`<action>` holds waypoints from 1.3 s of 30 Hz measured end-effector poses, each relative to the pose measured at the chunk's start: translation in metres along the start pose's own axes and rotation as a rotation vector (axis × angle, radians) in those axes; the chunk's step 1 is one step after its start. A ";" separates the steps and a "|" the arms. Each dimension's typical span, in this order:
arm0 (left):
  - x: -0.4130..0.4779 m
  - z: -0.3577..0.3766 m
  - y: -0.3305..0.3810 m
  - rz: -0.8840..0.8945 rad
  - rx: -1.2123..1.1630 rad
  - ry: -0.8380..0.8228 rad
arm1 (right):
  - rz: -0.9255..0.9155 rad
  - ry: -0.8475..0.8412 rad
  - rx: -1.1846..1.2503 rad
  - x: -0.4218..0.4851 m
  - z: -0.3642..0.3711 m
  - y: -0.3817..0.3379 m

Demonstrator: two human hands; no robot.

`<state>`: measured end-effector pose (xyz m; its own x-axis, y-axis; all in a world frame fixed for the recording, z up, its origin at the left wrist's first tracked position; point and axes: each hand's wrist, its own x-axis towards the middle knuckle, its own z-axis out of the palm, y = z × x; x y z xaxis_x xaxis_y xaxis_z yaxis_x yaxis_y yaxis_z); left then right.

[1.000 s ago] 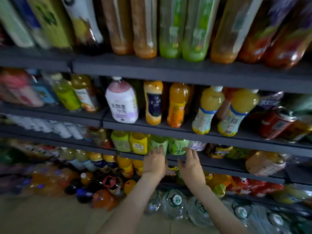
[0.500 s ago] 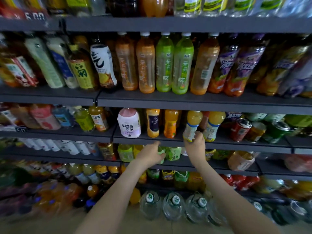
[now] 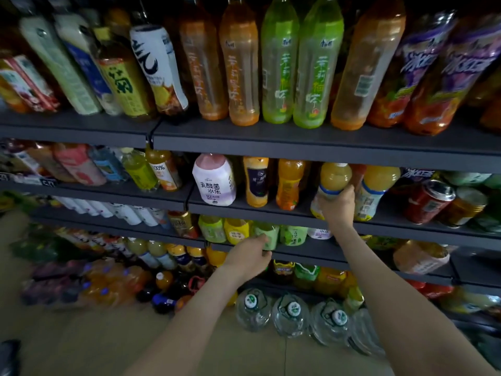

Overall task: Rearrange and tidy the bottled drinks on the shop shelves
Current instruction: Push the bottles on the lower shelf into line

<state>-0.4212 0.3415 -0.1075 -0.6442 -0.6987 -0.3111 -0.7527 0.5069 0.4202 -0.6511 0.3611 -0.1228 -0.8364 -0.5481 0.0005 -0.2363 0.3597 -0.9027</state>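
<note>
Fingers of the right hand [image 3: 337,206] wrap a yellow juice bottle [image 3: 332,185] at the shelf [image 3: 271,210] front edge; left hand [image 3: 250,255] grips a green bottle [image 3: 267,233]; next, straighten both.

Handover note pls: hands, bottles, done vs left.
Right hand: closed around the yellow juice bottle on the middle shelf, beside its twin.
Left hand: fingers on a green bottle one shelf down; grip unclear.
Done: most rows stand in line.
Left: held bottle not yet placed; one bottle lies on its side lower right; cans at right are tipped.
</note>
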 end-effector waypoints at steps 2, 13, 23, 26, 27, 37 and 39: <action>-0.002 -0.002 -0.008 -0.015 -0.043 0.045 | -0.038 0.015 -0.014 -0.012 -0.006 0.001; -0.030 -0.049 0.006 0.159 -0.506 0.144 | -0.159 -0.346 0.169 -0.132 -0.034 -0.046; -0.097 -0.158 -0.112 0.132 -0.453 0.421 | -0.349 -0.474 0.251 -0.196 0.082 -0.183; -0.124 -0.195 -0.176 0.136 -0.468 0.442 | -0.366 -0.587 0.281 -0.227 0.140 -0.221; -0.133 -0.208 -0.198 0.135 -0.467 0.431 | -0.377 -0.621 0.293 -0.237 0.161 -0.233; -0.169 -0.305 -0.356 0.037 -0.577 0.692 | -0.490 -0.766 0.314 -0.296 0.328 -0.347; -0.162 -0.318 -0.376 0.018 -0.585 0.763 | -0.491 -0.730 0.311 -0.297 0.353 -0.367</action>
<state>0.0088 0.1035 0.0559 -0.2379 -0.9382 0.2514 -0.4235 0.3332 0.8424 -0.1415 0.1248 0.0565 -0.1347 -0.9620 0.2374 -0.2501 -0.1988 -0.9476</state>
